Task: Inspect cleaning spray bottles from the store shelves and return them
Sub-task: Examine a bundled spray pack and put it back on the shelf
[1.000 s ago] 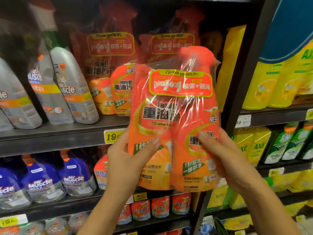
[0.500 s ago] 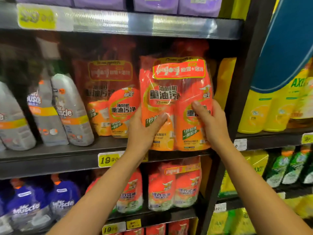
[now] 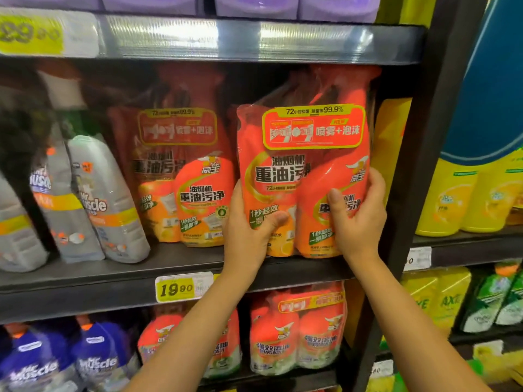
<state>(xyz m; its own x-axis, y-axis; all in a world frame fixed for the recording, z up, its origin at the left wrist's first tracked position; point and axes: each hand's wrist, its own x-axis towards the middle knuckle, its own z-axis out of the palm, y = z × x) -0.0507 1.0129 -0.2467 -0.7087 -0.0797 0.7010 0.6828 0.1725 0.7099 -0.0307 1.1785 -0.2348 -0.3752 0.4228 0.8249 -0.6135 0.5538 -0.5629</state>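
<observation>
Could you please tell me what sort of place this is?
Most likely a supermarket's cleaning-products aisle: tiered shelves hold rows of grey spray bottles, and a yellow price tag marks the shelf edge.

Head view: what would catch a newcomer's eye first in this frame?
The orange twin pack of spray bottles stands out first, at the right end of the middle shelf, gripped low on its sides by the left hand and right hand. Next comes the yellow price tag reading 19.90 on the shelf edge, below and left of the pack, then the grey bottles leaning at the far left.
</observation>
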